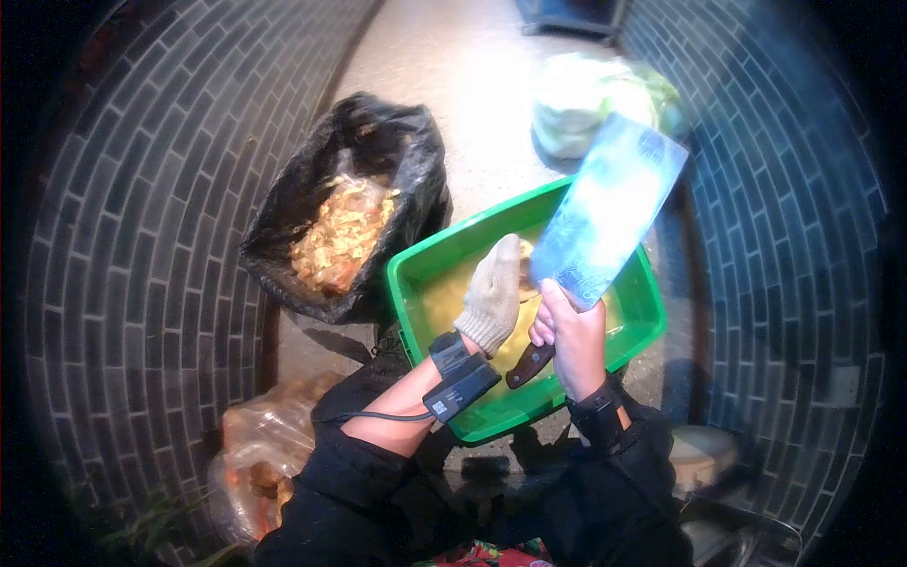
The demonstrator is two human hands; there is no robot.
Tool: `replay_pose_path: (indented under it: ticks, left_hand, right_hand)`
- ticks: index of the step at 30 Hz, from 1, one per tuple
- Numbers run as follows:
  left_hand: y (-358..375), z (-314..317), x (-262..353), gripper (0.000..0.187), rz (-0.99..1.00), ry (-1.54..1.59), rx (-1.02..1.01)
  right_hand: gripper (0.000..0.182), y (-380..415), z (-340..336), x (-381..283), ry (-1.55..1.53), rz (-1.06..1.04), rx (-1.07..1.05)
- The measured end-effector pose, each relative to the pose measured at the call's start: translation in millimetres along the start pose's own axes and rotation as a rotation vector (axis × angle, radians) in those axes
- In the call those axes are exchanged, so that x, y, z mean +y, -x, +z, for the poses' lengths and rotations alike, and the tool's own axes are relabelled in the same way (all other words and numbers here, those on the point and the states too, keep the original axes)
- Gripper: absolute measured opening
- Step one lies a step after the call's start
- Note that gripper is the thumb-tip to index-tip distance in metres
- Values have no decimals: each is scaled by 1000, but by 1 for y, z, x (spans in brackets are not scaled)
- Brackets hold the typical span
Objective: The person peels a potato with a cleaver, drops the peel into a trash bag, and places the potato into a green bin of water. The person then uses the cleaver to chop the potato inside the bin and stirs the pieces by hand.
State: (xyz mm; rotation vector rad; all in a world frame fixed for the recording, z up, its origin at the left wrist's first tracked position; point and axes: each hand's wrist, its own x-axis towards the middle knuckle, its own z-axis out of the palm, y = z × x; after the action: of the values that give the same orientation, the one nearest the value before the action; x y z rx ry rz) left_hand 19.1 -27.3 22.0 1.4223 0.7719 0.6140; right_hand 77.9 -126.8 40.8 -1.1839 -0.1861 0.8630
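Note:
A large cleaver (612, 203) with a wide shiny blade and a dark riveted handle is in my right hand (572, 340), which grips it where blade and handle meet. Beside the blade's lower left edge is my left hand (496, 293), in a pale knitted glove, its fingers closed round a small brownish piece (527, 267) that is mostly hidden. Both hands are above a green tub (453, 231) that holds yellowish contents, partly covered by my hands.
A black-bag-lined container (416, 142) with yellow-orange scraps stands left of the tub. Clear plastic bags (269, 435) lie lower left. A wrapped pale green bundle (576, 104) sits beyond the tub. Brick walls rise on both sides; a dark blue object (572, 14) is at the top.

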Motion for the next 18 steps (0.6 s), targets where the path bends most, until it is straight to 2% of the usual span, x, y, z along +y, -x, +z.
replay_pose_path:
  ticks: [3, 5, 8, 12, 13, 15, 18]
  left_hand:
    - [-6, -2, -3, 48, 33, -48, -61]
    - [-8, -3, 5, 49, -28, 125, -77]
    - [-12, -12, 8, 49, -125, 218, -160]
    - [-10, -8, 9, 52, 0, 56, -86]
    - [-10, -7, 8, 52, -3, 58, -85]
    - [-11, -7, 9, 51, -204, 160, -186]
    - [-9, -7, 13, 49, -208, 159, -265]
  right_hand:
    - [9, -2, -4, -5, -105, 61, -59]
    - [8, 0, -4, -15, -202, 110, -92]
    - [9, 1, -7, -25, -323, 170, -142]
    - [8, -1, -20, -24, -277, 81, -118]
    - [11, -1, -20, -25, -156, 14, -89]
    - [18, -1, -20, -26, -19, -80, -49]
    - [13, 0, -18, -21, 147, -128, 52]
